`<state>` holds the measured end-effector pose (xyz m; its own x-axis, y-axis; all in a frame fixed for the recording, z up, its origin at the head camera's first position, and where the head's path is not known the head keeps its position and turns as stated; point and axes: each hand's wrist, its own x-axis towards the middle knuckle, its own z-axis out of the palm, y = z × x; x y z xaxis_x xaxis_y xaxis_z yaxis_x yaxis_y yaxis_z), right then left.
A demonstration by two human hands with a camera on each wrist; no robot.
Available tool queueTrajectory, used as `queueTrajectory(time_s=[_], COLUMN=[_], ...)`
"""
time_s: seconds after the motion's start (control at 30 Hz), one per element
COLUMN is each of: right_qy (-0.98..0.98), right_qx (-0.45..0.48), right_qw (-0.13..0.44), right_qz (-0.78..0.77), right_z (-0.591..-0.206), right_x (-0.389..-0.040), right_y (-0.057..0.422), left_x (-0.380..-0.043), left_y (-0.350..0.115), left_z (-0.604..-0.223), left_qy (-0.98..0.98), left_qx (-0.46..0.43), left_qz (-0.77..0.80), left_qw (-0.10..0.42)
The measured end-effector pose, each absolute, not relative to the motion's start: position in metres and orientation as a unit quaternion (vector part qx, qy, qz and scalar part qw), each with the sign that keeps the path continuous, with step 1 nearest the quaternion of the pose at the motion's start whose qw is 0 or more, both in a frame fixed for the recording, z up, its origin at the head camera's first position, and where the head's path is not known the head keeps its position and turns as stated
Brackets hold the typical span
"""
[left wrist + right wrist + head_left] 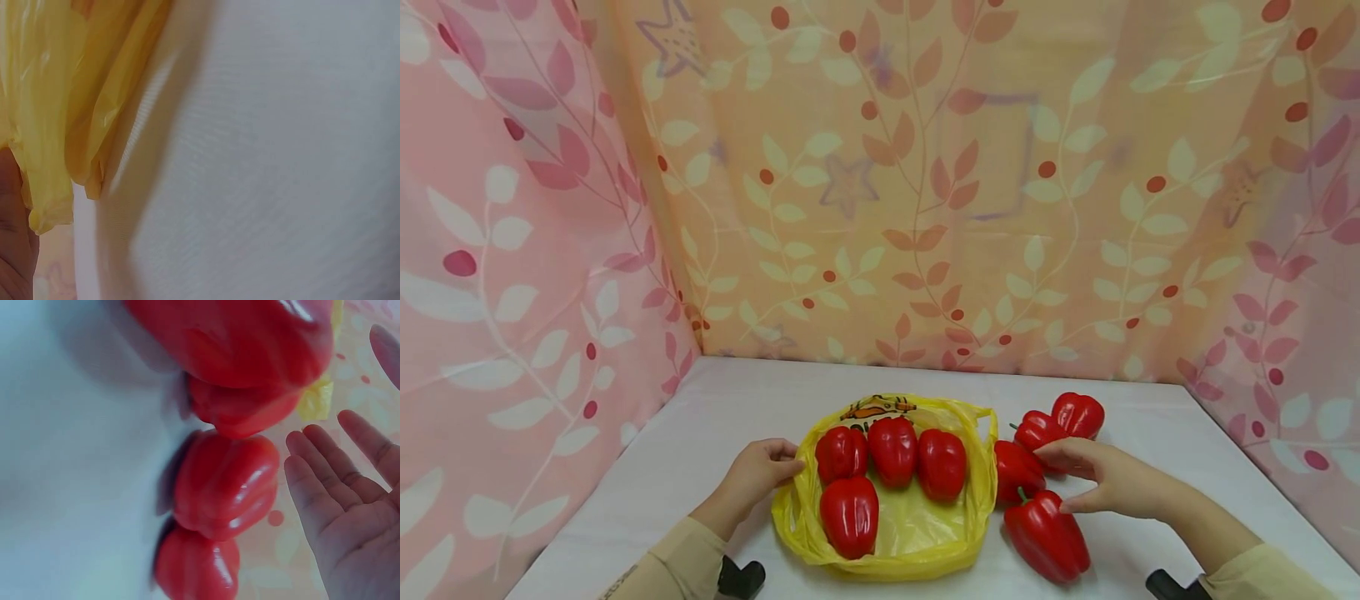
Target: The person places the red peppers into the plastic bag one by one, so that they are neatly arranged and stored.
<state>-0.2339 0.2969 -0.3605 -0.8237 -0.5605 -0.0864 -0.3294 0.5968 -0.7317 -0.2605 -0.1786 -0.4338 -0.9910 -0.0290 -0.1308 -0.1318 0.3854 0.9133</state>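
Observation:
A yellow plastic bag point(925, 567) lies spread open on the table, with several red bell peppers point(892, 452) inside it. My left hand point(760, 475) pinches the bag's left rim; in the left wrist view, bag folds point(47, 125) hang beside part of that hand point(15, 231). Right of the bag my right hand point(1112, 479) hovers over loose red peppers, fingers spread and nothing in its grasp. Closest to its thumb is the front bell pepper point(1047, 537). The right wrist view shows the open palm point(362, 531) beside a row of peppers point(228, 484).
Behind the right hand, more bell peppers point(1077, 415) lie close together, one against the bag's right side. A white cloth point(700, 408) covers the table. Patterned curtains point(925, 208) stand at the back and both sides.

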Motion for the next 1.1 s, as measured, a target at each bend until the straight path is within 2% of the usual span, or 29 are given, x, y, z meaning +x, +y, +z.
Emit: queueTrajectory(time_s=[0.3,1.1], right_qy=[0.860,0.871], right_qx=[-0.245,-0.226], right_qw=[0.201,0.217], right_qz=[-0.399,-0.377], right_z=[-0.375,-0.399], right_x=[-0.223,-0.208], right_y=[0.302,0.308], left_x=[-0.260,-0.262], left_y=[-0.178,-0.179], left_z=[-0.436,-0.437], left_qy=[0.833,0.833], left_qx=[-0.048,-0.051], left_qz=[0.550,0.549], left_qw=[0.044,0.047])
